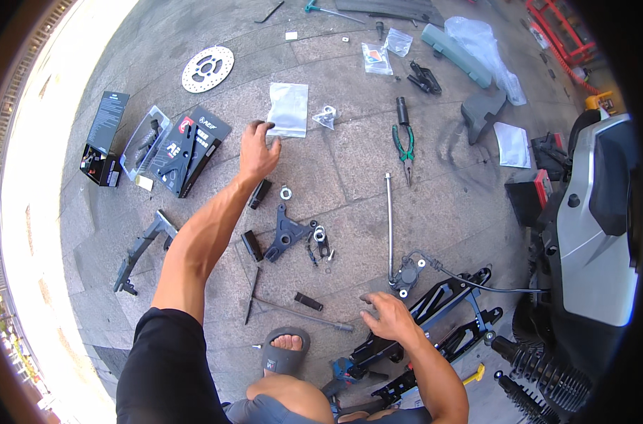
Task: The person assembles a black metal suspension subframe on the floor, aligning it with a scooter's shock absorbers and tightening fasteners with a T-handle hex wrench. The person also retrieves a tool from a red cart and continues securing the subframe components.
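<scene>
L hand (258, 152) at clr plastic bag (288, 106), R hand (392, 318) nr blk metal frame (369, 353), slvr disc (193, 74) upper L.

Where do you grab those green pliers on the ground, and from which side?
Probably best by the green handles, from above and from the right. The pliers lie flat, their slightly spread handles pointing away from the person and their narrow jaws toward the person. The long metal rod lies just left of the jaws, so the right side looks freer.
</scene>
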### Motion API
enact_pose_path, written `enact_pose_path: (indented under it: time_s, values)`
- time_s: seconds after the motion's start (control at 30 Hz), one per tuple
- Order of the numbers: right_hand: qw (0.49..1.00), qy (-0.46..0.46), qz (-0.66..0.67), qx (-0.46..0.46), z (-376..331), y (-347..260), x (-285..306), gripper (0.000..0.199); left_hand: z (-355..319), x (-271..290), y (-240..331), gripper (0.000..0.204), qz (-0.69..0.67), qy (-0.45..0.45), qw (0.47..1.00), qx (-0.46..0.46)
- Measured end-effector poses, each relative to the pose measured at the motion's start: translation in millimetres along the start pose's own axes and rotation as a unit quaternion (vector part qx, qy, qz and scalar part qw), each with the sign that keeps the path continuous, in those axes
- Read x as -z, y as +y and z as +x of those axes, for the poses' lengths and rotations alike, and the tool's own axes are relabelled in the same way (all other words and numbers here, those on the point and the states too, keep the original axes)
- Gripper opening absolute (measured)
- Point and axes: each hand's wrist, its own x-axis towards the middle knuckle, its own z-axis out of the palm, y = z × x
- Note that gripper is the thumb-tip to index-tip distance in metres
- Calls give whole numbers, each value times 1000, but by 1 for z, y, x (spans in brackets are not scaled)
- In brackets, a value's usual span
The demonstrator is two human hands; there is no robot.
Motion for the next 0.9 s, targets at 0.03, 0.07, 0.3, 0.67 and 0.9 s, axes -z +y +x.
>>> enact_pose_path:
  time_s: [0.03,0.07,0.3,0.67,0.9]
  values:
    - [1000,2,15,-1,10,-1,2,35,22,-8,-11,36,32,1,999,2]
    - [999,7,29,-14,18,-3,4,35,39,-15,-21,36,68,17,998,6]
    - [983,114,133,-50,70,-8,19,31,76,-49,-59,37,195,21,976,100]
    - [973,100,79,190,237,-199,161,31,85,-44,-46,41,214,-42,964,153]
    - [856,322,56,400,231,-340,243,11,83,-45,-52,42,202,-61,965,154]
